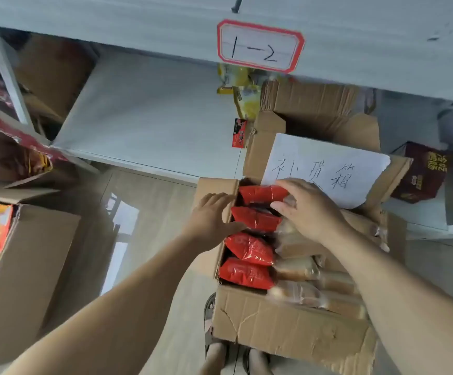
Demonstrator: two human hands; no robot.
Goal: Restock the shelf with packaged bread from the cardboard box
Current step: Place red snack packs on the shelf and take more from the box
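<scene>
A pale grey shelf board (149,115) lies mostly bare behind the open brown cardboard box (287,323), which sits on the floor packed with a row of bread packets in red-and-clear plastic film (249,250). The left hand (212,220) rests on the box's left flap and rim, fingers loosely curved, gripping nothing that I can see. The right hand (306,207) curls over the two farthest packets, fingertips touching their film. These look light, soft and crushable, with slick wrapping; best held gently across the middle, not squeezed.
</scene>
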